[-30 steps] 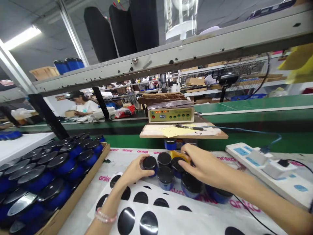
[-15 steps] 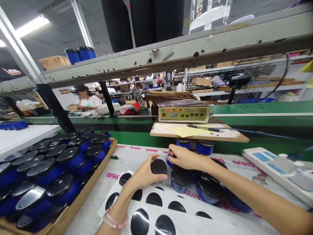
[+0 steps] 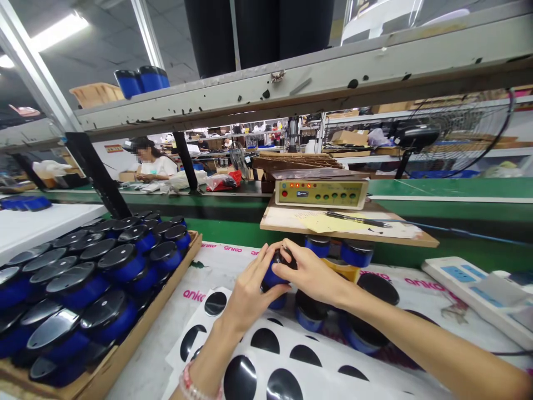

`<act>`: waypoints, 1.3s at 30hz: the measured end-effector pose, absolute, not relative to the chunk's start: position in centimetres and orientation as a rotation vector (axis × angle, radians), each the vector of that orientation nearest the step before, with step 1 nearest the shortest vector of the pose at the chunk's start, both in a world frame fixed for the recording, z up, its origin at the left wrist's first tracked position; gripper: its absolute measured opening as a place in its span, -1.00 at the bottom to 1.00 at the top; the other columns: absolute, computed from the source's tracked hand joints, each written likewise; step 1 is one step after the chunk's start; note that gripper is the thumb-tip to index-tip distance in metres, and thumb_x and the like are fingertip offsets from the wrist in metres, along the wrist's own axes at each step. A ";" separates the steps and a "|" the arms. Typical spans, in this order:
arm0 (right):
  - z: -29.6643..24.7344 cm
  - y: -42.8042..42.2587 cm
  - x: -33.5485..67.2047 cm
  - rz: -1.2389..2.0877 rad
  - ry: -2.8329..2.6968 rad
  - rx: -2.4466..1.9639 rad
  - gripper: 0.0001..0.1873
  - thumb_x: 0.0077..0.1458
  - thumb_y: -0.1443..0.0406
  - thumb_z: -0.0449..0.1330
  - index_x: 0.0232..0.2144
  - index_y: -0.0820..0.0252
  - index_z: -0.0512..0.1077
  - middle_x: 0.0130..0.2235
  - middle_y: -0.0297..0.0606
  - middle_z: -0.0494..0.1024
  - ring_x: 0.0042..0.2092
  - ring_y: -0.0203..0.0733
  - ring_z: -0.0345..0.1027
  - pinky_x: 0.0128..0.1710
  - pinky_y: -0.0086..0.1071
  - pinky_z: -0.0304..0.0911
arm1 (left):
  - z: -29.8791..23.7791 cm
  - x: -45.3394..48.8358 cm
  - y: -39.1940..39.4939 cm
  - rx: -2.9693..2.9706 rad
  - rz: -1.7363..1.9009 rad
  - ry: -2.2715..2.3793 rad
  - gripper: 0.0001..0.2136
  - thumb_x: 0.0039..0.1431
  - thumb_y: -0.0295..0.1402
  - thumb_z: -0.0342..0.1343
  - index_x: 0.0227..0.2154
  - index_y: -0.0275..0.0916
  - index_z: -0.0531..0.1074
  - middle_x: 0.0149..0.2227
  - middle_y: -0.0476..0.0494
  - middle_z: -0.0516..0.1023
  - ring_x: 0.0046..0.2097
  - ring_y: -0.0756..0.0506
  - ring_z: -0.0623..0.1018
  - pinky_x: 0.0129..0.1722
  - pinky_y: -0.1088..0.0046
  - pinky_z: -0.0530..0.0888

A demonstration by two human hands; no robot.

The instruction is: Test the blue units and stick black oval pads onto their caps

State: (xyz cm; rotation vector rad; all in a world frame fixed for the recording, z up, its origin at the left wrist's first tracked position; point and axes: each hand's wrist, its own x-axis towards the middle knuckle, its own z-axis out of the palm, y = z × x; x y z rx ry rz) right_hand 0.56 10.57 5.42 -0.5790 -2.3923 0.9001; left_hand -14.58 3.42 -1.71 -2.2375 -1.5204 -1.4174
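Note:
My left hand and my right hand both close around one small blue jar with a black lid, held just above the table at the centre. Under it another blue jar partly shows. More blue jars with black lids stand on the table just right of my hands. A white sheet of round black stickers lies below my wrists.
A wooden tray full of several blue jars fills the left. A wooden board with a control box and pen rests on jars behind. A power strip lies right. A person sits far back left.
My left hand lifted a jar off the table and my right hand came left onto the same jar. The view shifted slightly right.

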 end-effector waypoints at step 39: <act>5.8 11.2 10.1 0.340 -2.852 -0.975 -0.95 0.12 0.32 0.04 -0.34 0.13 0.19 -0.33 -0.29 0.37 -0.25 -0.12 0.25 -0.28 -0.31 0.15 | -2.1 -11.1 4.5 -2.627 -1.380 -1.971 -0.58 0.26 -0.15 -0.13 0.16 -0.08 0.15 0.25 -0.12 0.11 0.26 -0.13 0.14 0.21 0.21 0.20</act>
